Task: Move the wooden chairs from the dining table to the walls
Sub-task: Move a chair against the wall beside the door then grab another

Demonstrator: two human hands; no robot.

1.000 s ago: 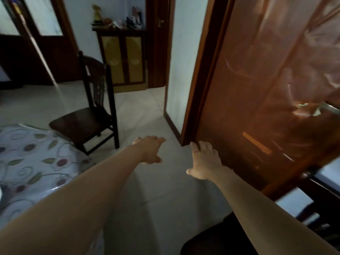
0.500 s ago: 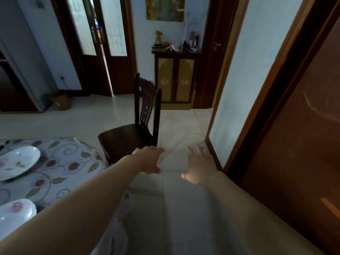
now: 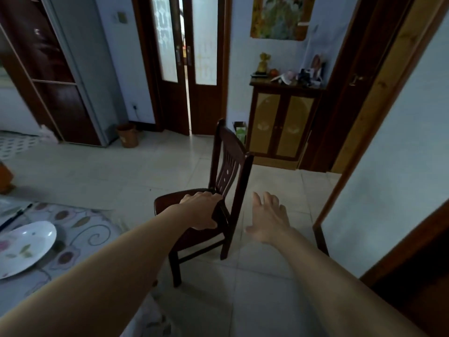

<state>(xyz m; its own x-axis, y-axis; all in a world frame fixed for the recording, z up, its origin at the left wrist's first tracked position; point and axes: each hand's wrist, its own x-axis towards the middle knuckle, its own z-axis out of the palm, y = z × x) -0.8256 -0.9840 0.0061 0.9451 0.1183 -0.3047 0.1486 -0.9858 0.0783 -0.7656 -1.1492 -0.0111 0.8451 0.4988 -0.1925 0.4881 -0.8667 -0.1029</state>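
A dark wooden chair [image 3: 227,166] stands on the tiled floor just off the corner of the dining table [image 3: 80,224], its backrest toward the right. My left hand [image 3: 199,210] lies over the seat's right edge beside the backrest, fingers and thumb curled around it. My right hand [image 3: 267,217] hovers over the floor to the right of the chair, fingers spread, holding nothing and a short gap from the backrest post.
The table has a floral cloth, a white plate [image 3: 24,246] and a pen. A pale wall [image 3: 393,171] with a wooden door frame runs along the right. A low cabinet [image 3: 279,127] stands at the far wall, and a brown bin [image 3: 127,135] near double doors.
The view has swung left, away from the door, and closer to the chair. My left hand, earlier in the air, now rests on the chair seat. My right hand stays open.
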